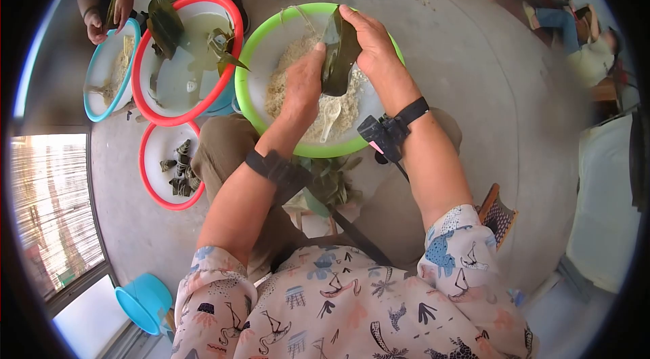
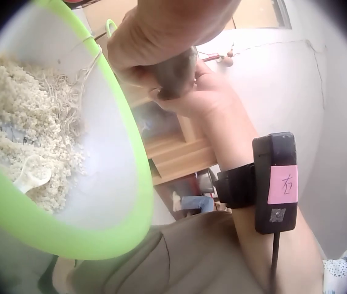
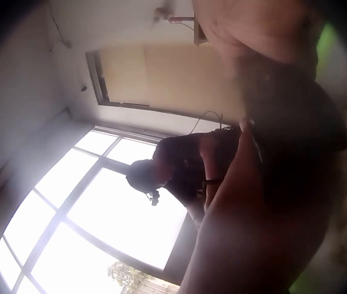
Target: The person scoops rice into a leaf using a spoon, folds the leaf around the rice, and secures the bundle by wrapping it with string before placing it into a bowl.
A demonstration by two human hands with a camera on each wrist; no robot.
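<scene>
A folded dark green leaf [image 1: 339,54] is held between both hands over a green-rimmed basin [image 1: 250,98]. My left hand [image 1: 305,85] grips its left side, thumb near the leaf's edge. On the other side, my right hand [image 1: 376,40] holds the upper right part with the fingers behind it. In the left wrist view the left hand [image 2: 167,30] covers most of the leaf [image 2: 178,73]. Below the leaf lies pale rice [image 1: 288,78] with a white spoon [image 1: 330,118] resting in it. The right wrist view shows the leaf [image 3: 296,122] dark and blurred.
To the left stand a red-rimmed basin [image 1: 139,88] of water and leaves, a blue-rimmed basin [image 1: 91,112] by another person's hands [image 1: 122,7], and a smaller red-rimmed basin [image 1: 145,179] holding several wrapped leaf parcels [image 1: 181,166]. More leaves [image 1: 332,183] lie below the green-rimmed basin.
</scene>
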